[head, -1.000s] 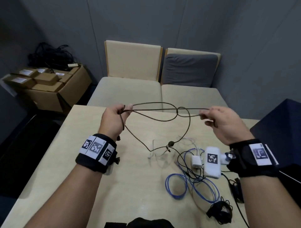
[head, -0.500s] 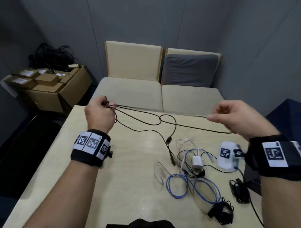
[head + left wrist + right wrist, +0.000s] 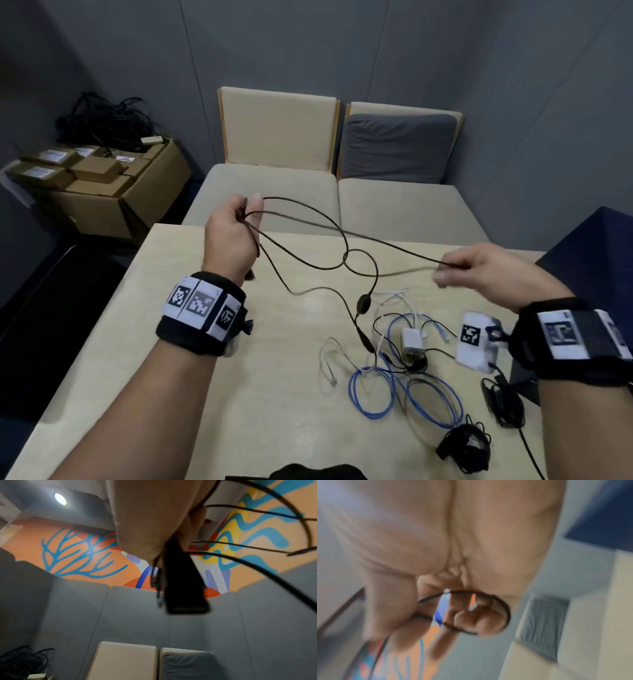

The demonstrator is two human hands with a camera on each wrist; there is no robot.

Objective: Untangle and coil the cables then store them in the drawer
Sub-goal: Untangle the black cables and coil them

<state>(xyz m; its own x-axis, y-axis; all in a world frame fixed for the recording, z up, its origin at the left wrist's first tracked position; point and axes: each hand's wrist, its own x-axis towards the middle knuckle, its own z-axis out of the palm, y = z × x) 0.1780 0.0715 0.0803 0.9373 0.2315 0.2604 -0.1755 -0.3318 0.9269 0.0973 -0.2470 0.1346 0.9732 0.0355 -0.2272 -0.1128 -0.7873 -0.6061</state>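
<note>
A thin black cable [image 3: 346, 255] hangs in loops above the beige table [image 3: 144, 342]. My left hand [image 3: 239, 219] grips several strands of it, raised over the table's far edge. The left wrist view shows the strands [image 3: 267, 512] fanning out of the fist and a black plug [image 3: 185, 585] hanging under it. My right hand [image 3: 459, 269] pinches the cable to the right; its wrist view shows the cable [image 3: 503, 605] looped round the curled fingers. An inline bead [image 3: 363, 303] on the cable dangles over the tangle of a blue cable [image 3: 404, 394] and a white cable [image 3: 329, 359]. No drawer is in view.
A white charger [image 3: 412, 342], a black adapter [image 3: 503, 401] and a bundled black cable [image 3: 462, 445] lie at the table's near right. Behind the table stands a beige bench [image 3: 274, 192] with a grey cushion [image 3: 397, 147]. Cardboard boxes [image 3: 102, 192] sit at the left.
Both hands have drawn apart and the left has risen, stretching the black cable. The right hand has dropped slightly to the right. The dangling end has lifted off the pile.
</note>
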